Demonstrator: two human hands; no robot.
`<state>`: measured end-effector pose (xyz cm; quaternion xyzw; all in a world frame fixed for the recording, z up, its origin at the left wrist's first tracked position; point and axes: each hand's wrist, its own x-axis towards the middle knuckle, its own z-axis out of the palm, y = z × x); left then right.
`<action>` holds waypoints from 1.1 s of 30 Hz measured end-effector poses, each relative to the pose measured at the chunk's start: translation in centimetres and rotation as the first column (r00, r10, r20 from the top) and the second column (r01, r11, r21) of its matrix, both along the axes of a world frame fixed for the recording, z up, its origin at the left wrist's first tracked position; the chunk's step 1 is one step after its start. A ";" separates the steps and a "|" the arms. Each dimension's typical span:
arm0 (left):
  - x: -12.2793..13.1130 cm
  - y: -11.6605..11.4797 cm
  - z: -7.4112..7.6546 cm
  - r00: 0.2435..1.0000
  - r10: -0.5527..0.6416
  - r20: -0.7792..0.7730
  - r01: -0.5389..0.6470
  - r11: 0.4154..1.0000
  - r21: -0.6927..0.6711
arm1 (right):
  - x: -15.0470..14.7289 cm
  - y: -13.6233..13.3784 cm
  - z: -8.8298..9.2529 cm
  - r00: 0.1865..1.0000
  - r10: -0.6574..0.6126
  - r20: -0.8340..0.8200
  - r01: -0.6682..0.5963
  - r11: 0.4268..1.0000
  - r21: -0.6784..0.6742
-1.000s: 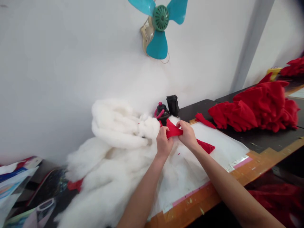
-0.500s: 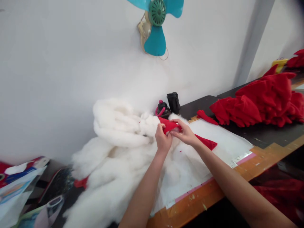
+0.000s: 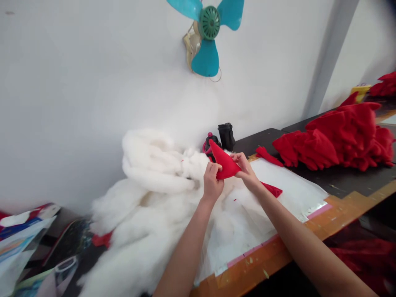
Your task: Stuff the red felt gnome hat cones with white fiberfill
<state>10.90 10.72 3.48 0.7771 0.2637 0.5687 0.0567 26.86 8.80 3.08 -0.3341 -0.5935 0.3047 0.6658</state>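
A pointed red fabric piece [image 3: 225,164] is held up between both hands, its tip rising up and to the left. My left hand [image 3: 213,180] pinches its lower left edge. At its right corner, my right hand [image 3: 246,171] grips the cloth with thumb and fingers. White fluffy stuffing [image 3: 154,206] is heaped left of and behind the hands. Partly covered by my right forearm, another red cloth piece [image 3: 272,189] lies on the white sheet [image 3: 297,185].
A big pile of red cloth pieces [image 3: 340,136] sits on the dark table at right. Behind the hands stand a black container [image 3: 227,136] and a dark bottle with a pink strap [image 3: 211,140]. A blue-bladed fan [image 3: 206,57] hangs on the wall. Bags [image 3: 24,235] lie at lower left.
The red fabric piece was bunched low between the hands; now its point stands up and its flat face shows. My right hand has shifted slightly to the right.
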 end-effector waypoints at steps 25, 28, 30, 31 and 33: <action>0.7 2.0 -1.4 0.982 -0.112 -0.149 0.067 0.958 -0.279 | 23.6 -7.1 -6.7 0.650 -0.615 0.445 0.740 0.647 -0.186; 0.5 2.3 -1.4 0.985 -0.100 -0.142 0.057 0.959 -0.279 | 24.8 -8.6 -8.7 0.678 -0.614 0.403 0.722 0.659 -0.211; 0.5 2.4 -1.4 0.986 -0.090 -0.139 0.048 0.959 -0.281 | 25.2 -9.4 -9.4 0.672 -0.623 0.401 0.729 0.651 -0.210; 0.5 2.4 -1.4 0.986 -0.088 -0.143 0.044 0.958 -0.284 | 25.0 -9.6 -9.6 0.651 -0.634 0.416 0.746 0.636 -0.198; 0.5 2.4 -1.4 0.984 -0.092 -0.152 0.045 0.956 -0.288 | 24.0 -10.1 -9.6 0.551 -0.711 0.437 0.821 0.556 -0.131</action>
